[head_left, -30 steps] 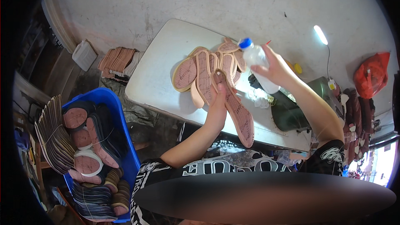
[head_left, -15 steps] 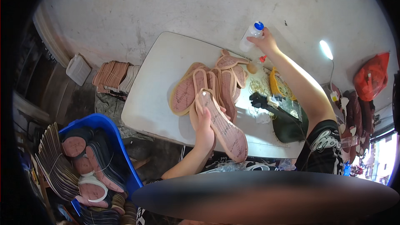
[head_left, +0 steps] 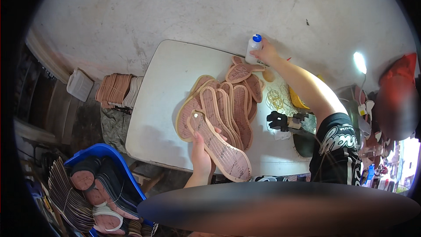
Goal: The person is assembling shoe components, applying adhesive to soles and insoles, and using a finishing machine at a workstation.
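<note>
My left hand [head_left: 201,154] grips a tan shoe insole [head_left: 219,146] with a pinkish textured face, held flat over the near part of the white table [head_left: 164,83]. Beyond it, several similar insoles [head_left: 232,101] lie fanned out on the tabletop. My right hand [head_left: 265,53] reaches to the table's far edge and holds a small white squeeze bottle with a blue cap [head_left: 253,47], which stands upright there.
Rubber bands [head_left: 277,98], a black tool [head_left: 280,120] and a yellow object [head_left: 298,102] lie at the table's right. A stack of insoles [head_left: 115,90] and a white container [head_left: 79,85] sit on the floor left. A blue crate [head_left: 98,180] holds shoe soles.
My right hand has carried the bottle from over the insoles out to the table's far edge and stood it upright. The left hand keeps the insole, lowered nearer the table.
</note>
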Tool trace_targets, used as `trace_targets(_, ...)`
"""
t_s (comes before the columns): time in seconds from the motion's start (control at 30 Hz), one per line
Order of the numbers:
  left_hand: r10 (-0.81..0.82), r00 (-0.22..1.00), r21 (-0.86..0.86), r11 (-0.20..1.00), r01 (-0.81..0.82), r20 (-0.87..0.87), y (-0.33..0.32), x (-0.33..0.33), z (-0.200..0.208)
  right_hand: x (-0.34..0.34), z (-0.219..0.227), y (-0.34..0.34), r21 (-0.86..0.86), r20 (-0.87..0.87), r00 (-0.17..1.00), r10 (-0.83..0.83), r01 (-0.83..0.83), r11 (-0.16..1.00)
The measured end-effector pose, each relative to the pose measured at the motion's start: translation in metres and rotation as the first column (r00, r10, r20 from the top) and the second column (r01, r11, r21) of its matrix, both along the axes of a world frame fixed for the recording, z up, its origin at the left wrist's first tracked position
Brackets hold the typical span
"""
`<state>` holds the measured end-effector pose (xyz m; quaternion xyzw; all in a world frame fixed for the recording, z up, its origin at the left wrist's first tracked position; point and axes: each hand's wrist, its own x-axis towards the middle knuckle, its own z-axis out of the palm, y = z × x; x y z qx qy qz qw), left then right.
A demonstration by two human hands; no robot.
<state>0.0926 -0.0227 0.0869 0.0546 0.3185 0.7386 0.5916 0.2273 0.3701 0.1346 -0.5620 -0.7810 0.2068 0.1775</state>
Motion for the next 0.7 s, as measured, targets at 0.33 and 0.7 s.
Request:
trace_targets(0.33, -0.011, 1.000, 0.043, 0.999, 0.011, -0.015, 0.000, 0.000, 0.006, 0.005, -0.006, 0.001, -0.072, 0.095, 0.993, 0.073, -0.066, 0.995)
trace_targets(0.7, -0.085, 0.996, 0.159, 0.984, 0.080, 0.026, -0.001, 0.012, 0.014, 0.010, -0.012, -0.019, -0.424, 0.092, 0.990, -0.108, 0.137, 0.895)
